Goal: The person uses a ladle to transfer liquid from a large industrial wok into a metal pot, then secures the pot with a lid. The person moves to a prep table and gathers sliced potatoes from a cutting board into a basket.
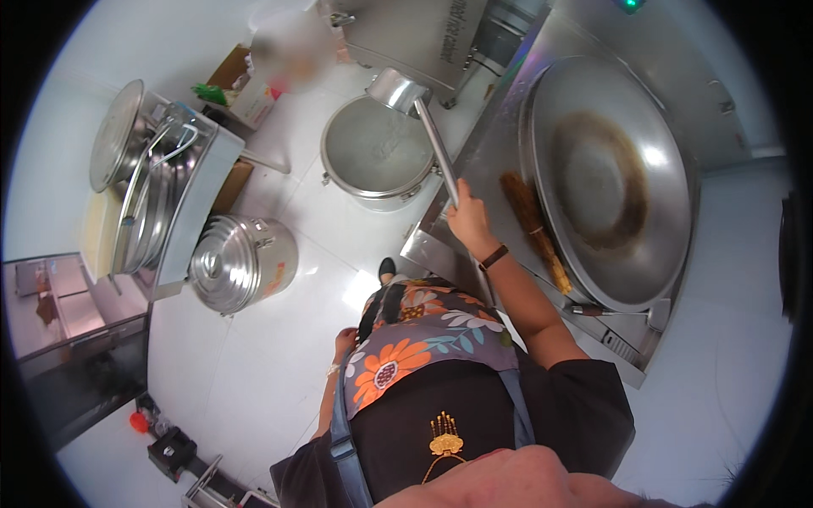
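My right hand (471,219) is closed around the long handle of a metal ladle (399,92). The ladle's deep bowl is tilted over the far rim of a round steel pot (379,193) on the floor, which holds cloudy liquid with a disturbed patch. My left hand (346,341) hangs low beside the floral apron (413,368); its fingers are partly hidden, and I cannot tell if it holds anything. Right of my right hand lies a bamboo wok brush (537,232), against a large empty wok (600,190) with a brown ring inside.
A lidded steel pot (244,263) stands on the floor at left, beside a table (200,203) stacked with metal lids and pans. A steel cabinet (406,38) on casters is beyond the open pot. A spatula (657,314) lies at the stove's near edge. Boxes (254,105) stand farther back.
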### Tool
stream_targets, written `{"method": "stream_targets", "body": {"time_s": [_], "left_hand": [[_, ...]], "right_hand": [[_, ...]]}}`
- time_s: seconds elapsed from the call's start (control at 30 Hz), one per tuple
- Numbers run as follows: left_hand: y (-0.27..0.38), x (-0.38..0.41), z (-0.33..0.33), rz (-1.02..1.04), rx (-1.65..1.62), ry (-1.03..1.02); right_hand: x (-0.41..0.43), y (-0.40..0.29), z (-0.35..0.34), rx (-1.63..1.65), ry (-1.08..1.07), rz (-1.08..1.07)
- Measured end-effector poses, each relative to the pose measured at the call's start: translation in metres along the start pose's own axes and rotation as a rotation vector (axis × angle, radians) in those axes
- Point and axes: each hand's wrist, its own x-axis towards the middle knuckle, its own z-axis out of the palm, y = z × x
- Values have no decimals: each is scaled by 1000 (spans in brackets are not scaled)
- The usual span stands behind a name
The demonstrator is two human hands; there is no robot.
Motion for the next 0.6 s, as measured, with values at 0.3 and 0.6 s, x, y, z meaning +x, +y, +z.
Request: {"method": "stream_targets", "body": {"time_s": [0.3, 0.6], "left_hand": [[101, -25, -8, -34, 93, -22], [51, 10, 14, 237, 501, -8]], "right_hand": [[-27, 47, -68, 761, 45, 115], [-26, 300, -183, 564, 439, 711]]}}
